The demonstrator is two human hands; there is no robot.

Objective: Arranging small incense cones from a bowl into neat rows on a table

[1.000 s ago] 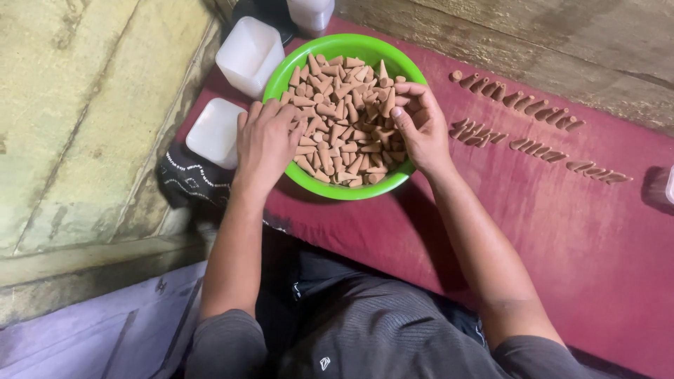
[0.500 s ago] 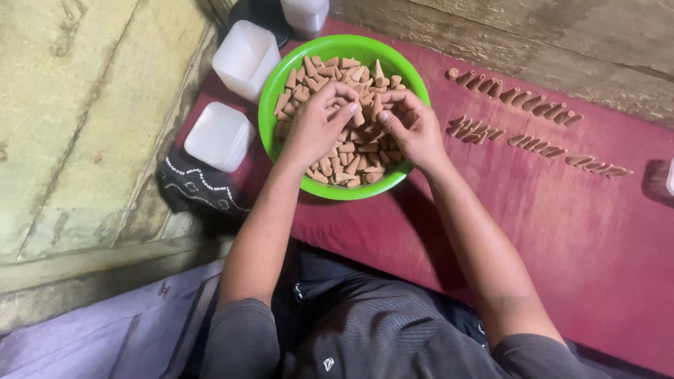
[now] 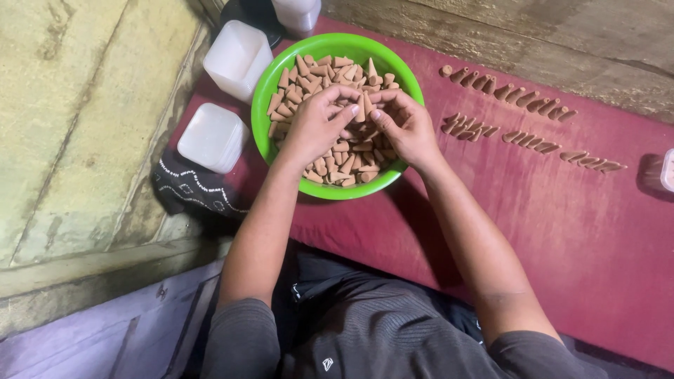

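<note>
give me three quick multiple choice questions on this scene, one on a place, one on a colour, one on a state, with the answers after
1. Where do the rows of cones outside the bowl lie?
A. on the red cloth
B. on the white containers
C. on the person's lap

2. What colour is the bowl?
A. blue
B. green
C. white

3. What are the two hands doing?
A. resting flat on the cloth
B. lifting the bowl by its rim
C. meeting over the bowl, fingers on cones

Answers:
1. A, the rows lie on the red cloth to the right of the bowl.
2. B, its rim and wall are bright green.
3. C, the left hand and right hand come together above the heap, fingertips pinching cones.
</note>
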